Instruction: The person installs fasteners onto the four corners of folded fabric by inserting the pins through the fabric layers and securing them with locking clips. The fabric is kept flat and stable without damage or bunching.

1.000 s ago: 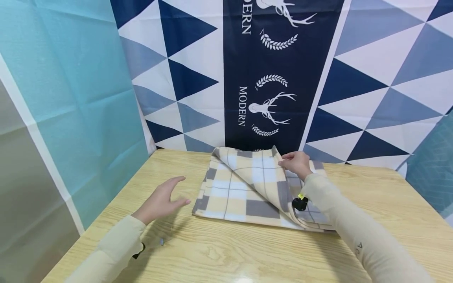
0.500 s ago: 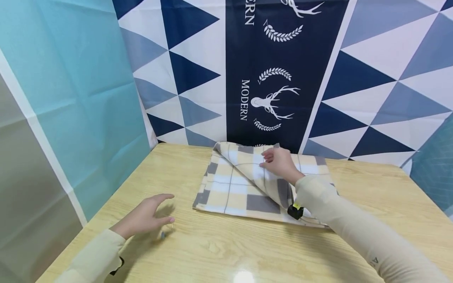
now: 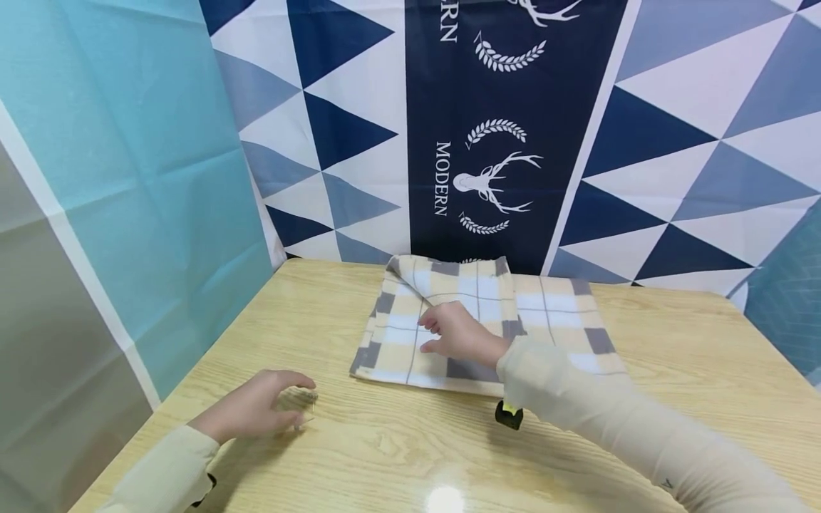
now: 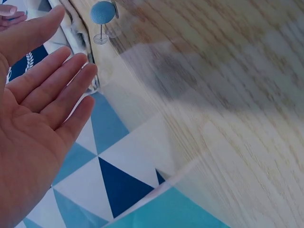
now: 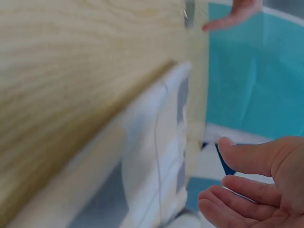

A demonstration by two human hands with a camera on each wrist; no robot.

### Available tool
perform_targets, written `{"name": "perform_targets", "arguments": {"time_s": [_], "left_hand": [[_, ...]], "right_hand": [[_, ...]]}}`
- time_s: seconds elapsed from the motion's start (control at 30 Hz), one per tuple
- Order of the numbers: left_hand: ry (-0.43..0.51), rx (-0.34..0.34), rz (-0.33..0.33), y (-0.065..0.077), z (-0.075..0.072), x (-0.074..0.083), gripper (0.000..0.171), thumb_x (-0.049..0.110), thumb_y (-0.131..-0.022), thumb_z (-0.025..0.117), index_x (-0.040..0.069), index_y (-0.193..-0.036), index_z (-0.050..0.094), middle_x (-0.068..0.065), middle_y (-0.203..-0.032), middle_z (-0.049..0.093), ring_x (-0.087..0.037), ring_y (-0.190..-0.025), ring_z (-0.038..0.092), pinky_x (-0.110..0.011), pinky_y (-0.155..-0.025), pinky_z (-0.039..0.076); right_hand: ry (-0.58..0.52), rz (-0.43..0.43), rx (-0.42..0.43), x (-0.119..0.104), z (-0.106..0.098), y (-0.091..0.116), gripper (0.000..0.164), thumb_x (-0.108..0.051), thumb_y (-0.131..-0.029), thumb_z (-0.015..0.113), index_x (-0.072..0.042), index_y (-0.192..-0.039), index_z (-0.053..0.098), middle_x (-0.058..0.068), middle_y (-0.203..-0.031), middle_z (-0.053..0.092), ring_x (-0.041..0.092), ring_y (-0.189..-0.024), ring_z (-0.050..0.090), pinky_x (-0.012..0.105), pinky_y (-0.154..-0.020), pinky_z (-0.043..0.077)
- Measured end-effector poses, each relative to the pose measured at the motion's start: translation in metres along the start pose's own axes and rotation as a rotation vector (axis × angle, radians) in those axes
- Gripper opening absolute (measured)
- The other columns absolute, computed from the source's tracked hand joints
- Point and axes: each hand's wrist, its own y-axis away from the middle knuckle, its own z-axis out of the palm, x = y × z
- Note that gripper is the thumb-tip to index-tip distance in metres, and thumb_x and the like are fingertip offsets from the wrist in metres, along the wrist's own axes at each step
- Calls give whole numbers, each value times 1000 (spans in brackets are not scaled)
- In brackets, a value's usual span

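A plaid blanket [image 3: 410, 356] in cream, white and grey lies folded on the table. One layer is turned over diagonally across its middle. My right hand [image 3: 462, 333] is above the blanket's left half, fingers loosely bent with nothing in them. In the right wrist view, the right hand [image 5: 251, 183] shows thumb and fingers apart, beside the plaid cloth [image 5: 147, 156]. Left of the blanket, my left hand [image 3: 256, 405] hovers low over the table with thumb and fingers spread. Near its fingertips stands a small round blue thing [image 4: 103, 13] on a thin stem with a clear base.
The pale wood table [image 3: 385, 456] ends at a patterned cloth backdrop [image 3: 359, 142] behind the blanket. A turquoise cloth [image 3: 160, 178] hangs along the left edge, and another teal cloth [image 3: 779, 285] hangs at the right.
My right hand has let go of the blanket's turned layer and moved left and nearer. The layer has settled flatter. My left hand has drawn back slightly toward me and the left.
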Motion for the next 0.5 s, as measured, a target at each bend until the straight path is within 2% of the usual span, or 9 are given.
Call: {"name": "perform_targets", "arguments": {"time_s": [0.07, 0.13, 0.17, 0.27, 0.37, 0.5], "left_hand": [[-9, 7, 22, -1, 0, 0, 41, 13, -83, 72, 0, -121, 61, -13, -120, 67, -25, -99, 67, -48, -92, 52], [-25, 8, 45, -2, 1, 0, 39, 9, -81, 73, 1, -118, 63, -12, -117, 68, -27, -98, 67, -46, -91, 53], [-40, 9, 57, -2, 1, 0, 39, 7, -80, 73, 2, -117, 64, -10, -116, 69, -28, -105, 66, -45, -90, 54], [-62, 1, 90, 0, 3, -1, 36, -1, -75, 73, 6, -111, 67, -5, -110, 71, -23, -99, 67, -36, -83, 56], [-29, -14, 105, 2, 4, -2, 35, -8, -74, 70, 10, -104, 69, -1, -103, 72, -17, -96, 67, -28, -75, 57], [12, -19, 125, 4, 5, -4, 32, -10, -75, 70, 16, -94, 72, 4, -95, 73, -10, -90, 67, -25, -75, 57]], "right_hand": [[8, -11, -21, -5, 6, 2, 37, -10, -74, 81, 5, -106, 69, 18, -98, 73, 26, -88, 69, 32, -79, 58], [27, -32, -48, -9, 12, 4, 37, -10, -74, 81, 4, -107, 69, 17, -99, 73, 24, -88, 69, 31, -79, 57], [31, -48, -65, -10, 16, 4, 38, -10, -74, 81, 4, -107, 69, 16, -99, 73, 24, -89, 69, 30, -79, 57], [32, -97, -113, -14, 26, 8, 39, -9, -72, 81, 5, -106, 69, 17, -100, 73, 25, -90, 69, 31, -80, 57], [52, -132, -140, -17, 34, 10, 37, -8, -69, 81, 5, -102, 70, 16, -98, 73, 25, -90, 69, 32, -80, 57], [80, -125, -170, -19, 39, 10, 29, -9, -64, 82, 2, -89, 70, 11, -87, 73, 19, -81, 66, 29, -74, 55]]}}
